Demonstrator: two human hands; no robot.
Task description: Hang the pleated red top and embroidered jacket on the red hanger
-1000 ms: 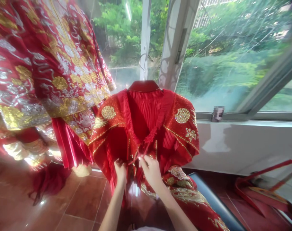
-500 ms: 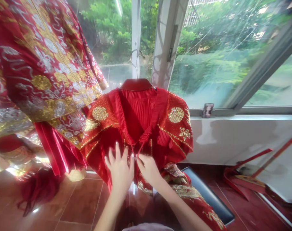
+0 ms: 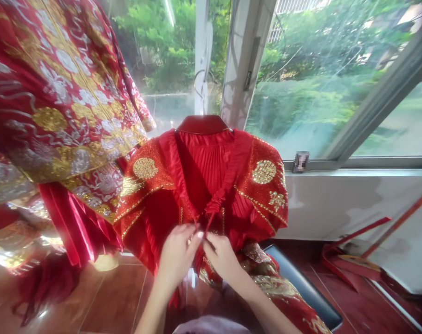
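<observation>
Hands: my left hand (image 3: 178, 255) and right hand (image 3: 222, 257) curl nearly shut, both pinching the red tie (image 3: 206, 225).
Garment: red beaded robe (image 3: 262, 195) on a hanger (image 3: 202, 124), center of frame.

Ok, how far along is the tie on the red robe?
Done: the red embroidered robe hangs on its red hanger. In hand: the left hand and right hand are both at the thin red tie at the neckline. Left: no finished knot shows; the hands hide the front below, so I can't tell beyond that.
</observation>
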